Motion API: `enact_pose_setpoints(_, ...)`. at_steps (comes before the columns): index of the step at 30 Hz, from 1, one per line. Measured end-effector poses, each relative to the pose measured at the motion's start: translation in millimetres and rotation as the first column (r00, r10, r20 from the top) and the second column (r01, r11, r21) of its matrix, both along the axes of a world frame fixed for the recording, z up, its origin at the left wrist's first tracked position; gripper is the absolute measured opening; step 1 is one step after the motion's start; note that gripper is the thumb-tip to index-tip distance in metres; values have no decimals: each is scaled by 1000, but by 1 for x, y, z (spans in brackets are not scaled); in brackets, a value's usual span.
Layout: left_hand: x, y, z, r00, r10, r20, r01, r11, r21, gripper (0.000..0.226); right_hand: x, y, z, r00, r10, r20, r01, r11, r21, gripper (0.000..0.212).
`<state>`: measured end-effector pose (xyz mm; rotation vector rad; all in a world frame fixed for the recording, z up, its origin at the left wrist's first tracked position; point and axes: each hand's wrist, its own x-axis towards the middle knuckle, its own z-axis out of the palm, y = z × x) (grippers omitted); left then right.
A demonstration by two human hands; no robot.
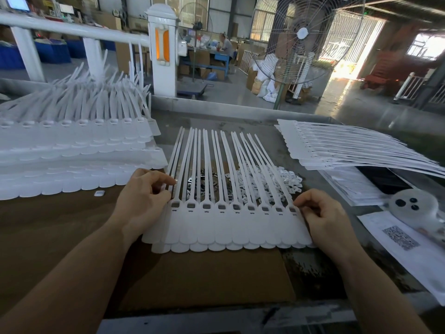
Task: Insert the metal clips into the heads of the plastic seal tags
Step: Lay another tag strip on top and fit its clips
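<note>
I can barely make out the metal clips [201, 182], half hidden under the tags' straps. My left hand [142, 203] pinches the left edge of the seal tag sheet [226, 225] on the cardboard [204, 278]; my right hand [322, 218] pinches its right edge.

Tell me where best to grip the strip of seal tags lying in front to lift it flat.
Probably pinch the strip of seal tags at both outer ends of its flat label row, from the sides, where the left hand and right hand sit; the thin tails would flex.
</note>
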<state>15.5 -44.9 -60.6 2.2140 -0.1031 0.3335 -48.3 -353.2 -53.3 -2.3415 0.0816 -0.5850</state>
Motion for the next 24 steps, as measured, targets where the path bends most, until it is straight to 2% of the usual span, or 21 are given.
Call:
enact_pose_setpoints(10, 1, 0, 0, 1000, 4, 2, -4, 1000, 16, 26, -3, 3, 4, 1000, 1, 4, -1, 1000, -30, 32)
enact_pose_setpoints(16, 1, -1, 1, 1000, 9, 2, -9, 1000, 11, 24, -5, 7, 6, 1000, 3, 18, -3, 1000, -19, 15)
enact_pose_setpoints(20, 0, 1, 2, 1000, 5, -1, -5, 998, -57, 23, -3, 8, 5, 1000, -23, 12, 24, 997, -67, 13)
enact_pose_setpoints(24, 1, 0, 2, 1000, 6, 4, -6, 998, -59, 25, 1, 6, 5, 998, -58, 11, 58, 997, -54, 11)
